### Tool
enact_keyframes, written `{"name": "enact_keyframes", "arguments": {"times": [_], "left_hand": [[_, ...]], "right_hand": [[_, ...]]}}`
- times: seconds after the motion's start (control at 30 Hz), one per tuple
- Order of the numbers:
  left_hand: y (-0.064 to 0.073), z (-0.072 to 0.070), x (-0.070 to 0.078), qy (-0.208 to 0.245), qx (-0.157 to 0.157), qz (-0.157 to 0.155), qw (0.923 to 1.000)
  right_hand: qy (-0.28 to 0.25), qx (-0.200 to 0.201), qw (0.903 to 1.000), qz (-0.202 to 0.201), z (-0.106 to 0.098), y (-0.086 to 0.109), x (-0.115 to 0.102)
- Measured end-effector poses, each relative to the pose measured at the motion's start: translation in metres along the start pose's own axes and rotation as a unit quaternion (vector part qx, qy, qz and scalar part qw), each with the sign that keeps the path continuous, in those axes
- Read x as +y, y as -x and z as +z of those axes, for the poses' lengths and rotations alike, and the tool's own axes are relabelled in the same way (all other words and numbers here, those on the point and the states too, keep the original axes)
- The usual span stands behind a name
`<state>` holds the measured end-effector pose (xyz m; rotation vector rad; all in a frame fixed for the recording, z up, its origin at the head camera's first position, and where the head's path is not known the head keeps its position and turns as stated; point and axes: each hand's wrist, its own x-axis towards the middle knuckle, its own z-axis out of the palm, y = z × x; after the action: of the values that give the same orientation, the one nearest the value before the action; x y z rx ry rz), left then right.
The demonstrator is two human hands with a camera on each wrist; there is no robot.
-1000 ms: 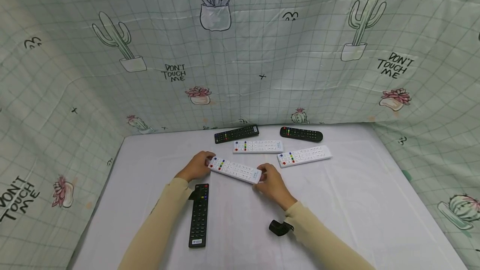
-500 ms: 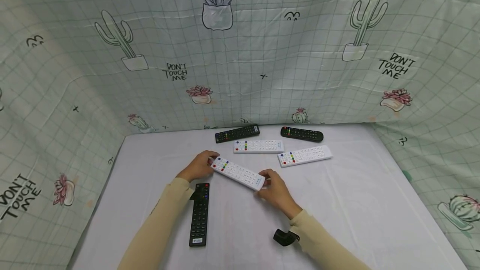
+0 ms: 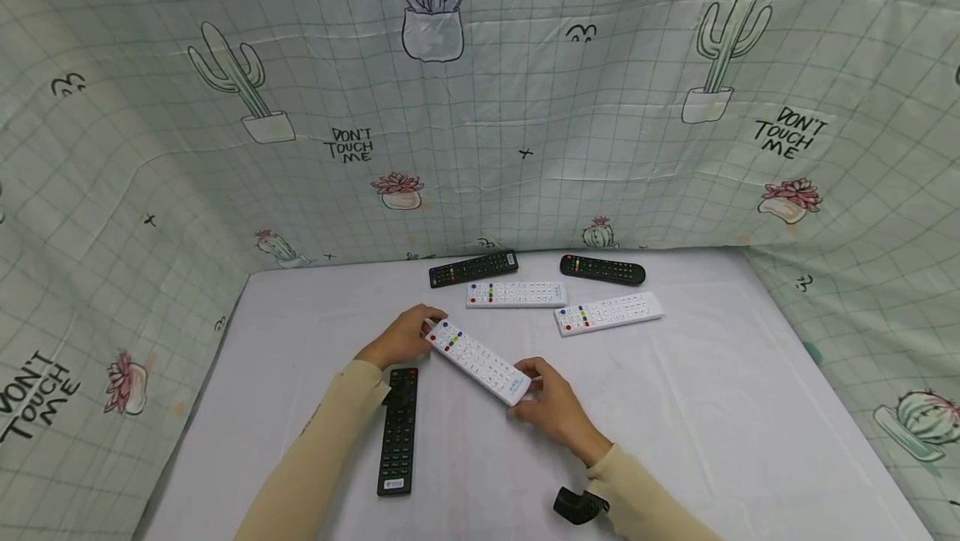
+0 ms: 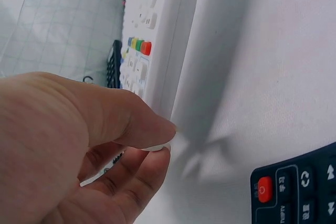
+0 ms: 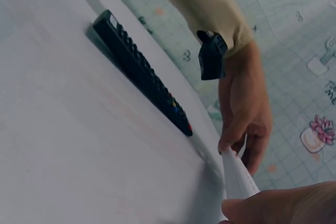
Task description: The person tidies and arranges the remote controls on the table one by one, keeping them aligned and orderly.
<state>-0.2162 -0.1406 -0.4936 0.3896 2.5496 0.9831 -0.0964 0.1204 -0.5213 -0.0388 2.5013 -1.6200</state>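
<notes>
Both hands hold one white remote control (image 3: 478,362) by its two ends over the table, slanting from upper left to lower right in the head view. My left hand (image 3: 405,336) pinches the end with the coloured buttons; in the left wrist view its thumb and fingers meet at that end, and the remote's shadow falls on the cloth beside it. At the opposite end, my right hand (image 3: 553,403) grips with thumb and fingers. A black remote control (image 3: 398,433) lies lengthwise beside the left forearm, its top partly covered by the wrist camera.
Toward the back lie a black remote (image 3: 474,268), a white remote (image 3: 516,294), another white remote (image 3: 609,313) and a rounded black remote (image 3: 602,268). A printed cloth curtain (image 3: 480,107) closes off the back and sides of the white table (image 3: 712,408).
The right hand has come nearer and slightly right, turning the white remote to a steeper slant. The left hand has shifted a little right. The other remotes stay put.
</notes>
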Motion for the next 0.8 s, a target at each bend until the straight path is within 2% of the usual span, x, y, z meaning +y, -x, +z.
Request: {"name": "enact_keyframes", "arguments": {"times": [0.37, 0.8], "left_hand": [[0.006, 0.002, 0.009, -0.011, -0.024, 0.030, 0.9992], [0.006, 0.004, 0.007, -0.023, -0.076, 0.094, 0.9924]], "right_hand": [[-0.007, -0.038, 0.9984, -0.042, 0.006, 0.020, 0.004], [-0.042, -0.095, 0.9929, -0.058, 0.017, 0.036, 0.005]]}}
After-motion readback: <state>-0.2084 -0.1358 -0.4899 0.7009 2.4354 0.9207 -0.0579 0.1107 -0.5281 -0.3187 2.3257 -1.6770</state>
